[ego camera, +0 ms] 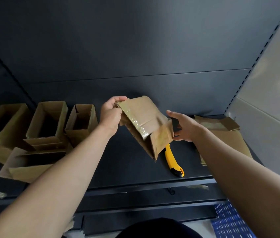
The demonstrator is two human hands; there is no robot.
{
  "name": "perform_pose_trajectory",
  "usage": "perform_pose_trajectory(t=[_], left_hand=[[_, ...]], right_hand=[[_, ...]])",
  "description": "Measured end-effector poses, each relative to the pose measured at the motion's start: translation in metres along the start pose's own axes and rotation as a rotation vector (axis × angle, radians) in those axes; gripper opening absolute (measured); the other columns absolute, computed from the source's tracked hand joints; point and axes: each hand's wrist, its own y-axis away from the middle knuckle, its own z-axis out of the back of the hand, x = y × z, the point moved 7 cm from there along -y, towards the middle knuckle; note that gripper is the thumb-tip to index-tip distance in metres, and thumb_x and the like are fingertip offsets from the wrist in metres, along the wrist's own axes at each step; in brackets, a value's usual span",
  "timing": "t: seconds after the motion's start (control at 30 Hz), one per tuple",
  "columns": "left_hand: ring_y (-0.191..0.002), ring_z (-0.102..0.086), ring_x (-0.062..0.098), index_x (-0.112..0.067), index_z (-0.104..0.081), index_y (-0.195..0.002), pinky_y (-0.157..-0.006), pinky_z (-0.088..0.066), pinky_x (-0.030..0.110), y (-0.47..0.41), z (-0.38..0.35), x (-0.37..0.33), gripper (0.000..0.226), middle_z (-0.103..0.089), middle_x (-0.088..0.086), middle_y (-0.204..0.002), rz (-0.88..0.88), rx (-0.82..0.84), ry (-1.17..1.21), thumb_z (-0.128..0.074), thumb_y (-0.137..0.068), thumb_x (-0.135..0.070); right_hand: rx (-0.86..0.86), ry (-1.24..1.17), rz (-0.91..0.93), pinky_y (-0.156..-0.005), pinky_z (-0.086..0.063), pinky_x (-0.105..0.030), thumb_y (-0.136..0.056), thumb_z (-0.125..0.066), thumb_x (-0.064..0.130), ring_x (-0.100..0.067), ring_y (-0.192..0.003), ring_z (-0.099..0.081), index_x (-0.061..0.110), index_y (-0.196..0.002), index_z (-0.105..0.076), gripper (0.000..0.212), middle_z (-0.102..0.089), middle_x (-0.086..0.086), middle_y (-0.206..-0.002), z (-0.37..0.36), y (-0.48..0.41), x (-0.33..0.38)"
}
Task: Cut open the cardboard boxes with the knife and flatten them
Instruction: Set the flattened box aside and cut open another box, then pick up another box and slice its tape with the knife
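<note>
The half-flattened box (pixel 144 121) hangs between the hands, left hand (pixel 110 114) pinching its far corner, right hand (pixel 183 127) gripping its right flap above the knife (pixel 172 162).

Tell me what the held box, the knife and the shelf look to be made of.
The box: brown cardboard, matte, creased at its folds, with glossy clear tape strips catching the light. The knife: handle looks like smooth yellow plastic with black trim; the blade is hidden. The shelf: dark, smooth, faintly sheened, probably painted metal, though that stays uncertain.
</note>
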Motion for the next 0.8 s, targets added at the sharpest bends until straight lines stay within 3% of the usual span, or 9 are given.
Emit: perform_pose_trajectory(t=[0.1, 0.23, 0.33, 0.43, 0.53, 0.67, 0.8], left_hand=[[-0.089, -0.065, 0.021, -0.015, -0.061, -0.098, -0.052, -0.052, 0.026, -0.002, -0.003, 0.005, 0.045, -0.068, 0.01, -0.107, 0.064, 0.011, 0.146, -0.034, -0.085, 0.018], [-0.08, -0.061, 0.022, -0.016, -0.06, -0.099, -0.055, -0.046, 0.029, -0.007, -0.01, 0.017, 0.043, -0.064, 0.009, -0.097, 0.139, -0.019, 0.201, -0.031, -0.088, 0.014], [-0.088, -0.063, 0.024, -0.011, -0.055, -0.115, -0.062, -0.053, 0.035, -0.011, -0.028, 0.031, 0.027, -0.063, 0.011, -0.106, 0.24, 0.003, 0.174, -0.036, -0.099, -0.001], [-0.097, -0.062, 0.029, -0.008, -0.042, -0.133, -0.08, -0.053, 0.045, -0.005, -0.061, 0.05, 0.033, -0.057, 0.015, -0.12, 0.383, 0.141, 0.099, -0.038, -0.104, -0.023], [-0.115, -0.056, 0.035, -0.007, -0.031, -0.145, -0.092, -0.049, 0.045, 0.009, -0.104, 0.067, 0.05, -0.049, 0.017, -0.135, 0.421, 0.374, -0.125, -0.05, -0.099, -0.017], [-0.123, -0.051, 0.034, -0.01, -0.027, -0.148, -0.09, -0.049, 0.038, 0.029, -0.16, 0.092, 0.061, -0.047, 0.017, -0.139, 0.425, 0.589, -0.351, -0.058, -0.094, -0.01], [-0.126, -0.048, 0.031, -0.011, -0.032, -0.146, -0.094, -0.048, 0.036, 0.042, -0.195, 0.119, 0.059, -0.043, 0.014, -0.143, 0.448, 0.679, -0.506, -0.059, -0.094, -0.013]], right_hand=[[0.028, 0.038, -0.019, -0.079, -0.049, -0.035, -0.08, -0.07, 0.046, -0.025, -0.091, -0.062, 0.013, -0.107, -0.061, 0.044, -0.065, -0.007, -0.102, 0.009, 0.003, -0.006], [0.08, 0.131, -0.004, -0.074, -0.054, -0.04, -0.084, -0.07, 0.034, -0.028, -0.082, -0.067, 0.008, -0.102, -0.063, 0.033, -0.069, -0.011, -0.092, 0.018, 0.008, -0.002], [-0.111, 0.166, 0.06, -0.074, -0.056, -0.041, -0.081, -0.075, 0.027, -0.028, -0.082, -0.068, 0.003, -0.104, -0.065, 0.034, -0.07, -0.013, -0.096, 0.04, 0.006, 0.003], [-0.417, 0.12, 0.145, -0.083, -0.056, -0.039, -0.078, -0.079, 0.03, -0.025, -0.083, -0.066, 0.005, -0.104, -0.065, 0.039, -0.068, -0.009, -0.098, 0.079, 0.009, 0.006], [-0.629, 0.156, 0.131, -0.087, -0.055, -0.039, -0.083, -0.074, 0.033, -0.026, -0.088, -0.064, 0.007, -0.108, -0.065, 0.037, -0.063, -0.008, -0.095, 0.121, 0.017, -0.001], [-0.725, 0.26, 0.094, -0.086, -0.055, -0.044, -0.09, -0.064, 0.032, -0.03, -0.089, -0.064, 0.003, -0.108, -0.065, 0.034, -0.063, -0.011, -0.093, 0.161, 0.021, -0.015], [-0.719, 0.382, 0.058, -0.075, -0.051, -0.035, -0.09, -0.062, 0.026, -0.029, -0.086, -0.062, 0.003, -0.103, -0.065, 0.026, -0.063, -0.012, -0.094, 0.181, 0.019, -0.029]])
